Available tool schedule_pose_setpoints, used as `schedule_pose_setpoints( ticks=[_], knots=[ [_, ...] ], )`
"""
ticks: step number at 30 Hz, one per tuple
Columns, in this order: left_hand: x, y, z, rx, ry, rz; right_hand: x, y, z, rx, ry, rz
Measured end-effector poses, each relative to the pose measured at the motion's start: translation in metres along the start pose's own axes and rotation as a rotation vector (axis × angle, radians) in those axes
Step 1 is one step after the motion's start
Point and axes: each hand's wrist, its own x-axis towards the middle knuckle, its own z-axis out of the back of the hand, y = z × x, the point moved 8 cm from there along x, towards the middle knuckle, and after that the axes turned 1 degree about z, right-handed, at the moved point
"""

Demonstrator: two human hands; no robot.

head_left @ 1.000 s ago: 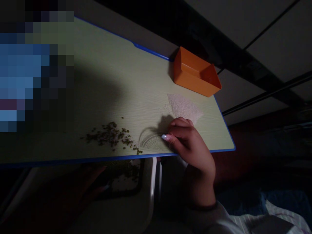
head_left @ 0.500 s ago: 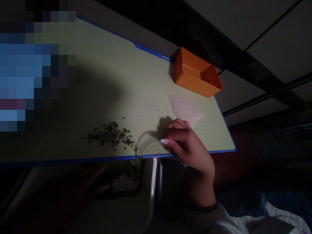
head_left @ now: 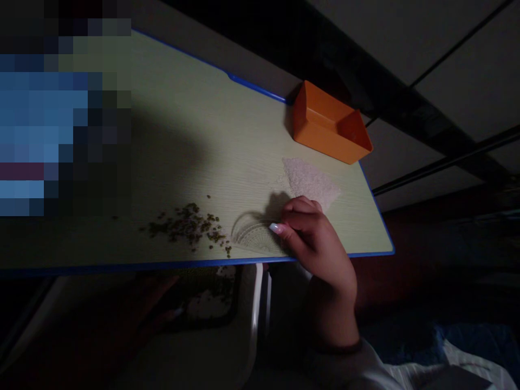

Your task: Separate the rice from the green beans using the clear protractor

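Observation:
My right hand pinches a clear plastic protractor near the table's front edge. Its curved side faces away from me, and its left end is close to a scattered patch of small green beans. Past my knuckles lies a heap of white rice-like grains. Below the edge, in deep shadow, my left hand has its fingers closed at the side of a dark-rimmed container. Green beans and a pale surface show inside that container.
An orange open box stands at the far right corner of the pale, blue-edged table. Beneath the front edge is a white-framed chair. The upper left is pixelated.
My right hand has drawn the protractor slightly back from the front edge. The few beans that hung at the edge are gone from there. My left hand stays put.

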Motion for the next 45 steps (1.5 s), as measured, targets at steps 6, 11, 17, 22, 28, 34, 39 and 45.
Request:
schedule_pose_setpoints(
  ticks=[6,11,17,22,28,34,39,45],
  knots=[
    [-0.002,-0.006,0.003,0.091,-0.109,-0.101,0.001,0.003,-0.002,0.022,0.014,0.038],
    [-0.002,-0.001,-0.003,0.064,-0.023,-0.029,0.0,0.007,-0.004,0.027,0.053,0.081],
    [-0.001,0.001,-0.005,0.063,0.051,-0.002,-0.002,0.007,-0.001,0.018,0.048,0.083],
    [-0.002,0.004,-0.011,0.045,0.101,0.025,0.0,0.004,0.0,-0.003,0.002,0.036],
    [-0.006,0.008,-0.016,0.041,0.071,0.026,0.002,0.005,-0.004,-0.009,0.007,0.03],
    [0.001,0.004,-0.006,0.007,0.076,0.056,0.001,0.008,-0.004,-0.011,0.037,0.044],
    [0.003,-0.001,-0.001,-0.01,0.086,0.036,0.0,0.011,-0.005,-0.006,0.061,0.078],
    [0.0,0.0,-0.003,-0.015,0.069,0.029,0.0,0.009,-0.003,-0.008,0.052,0.071]
  ],
)
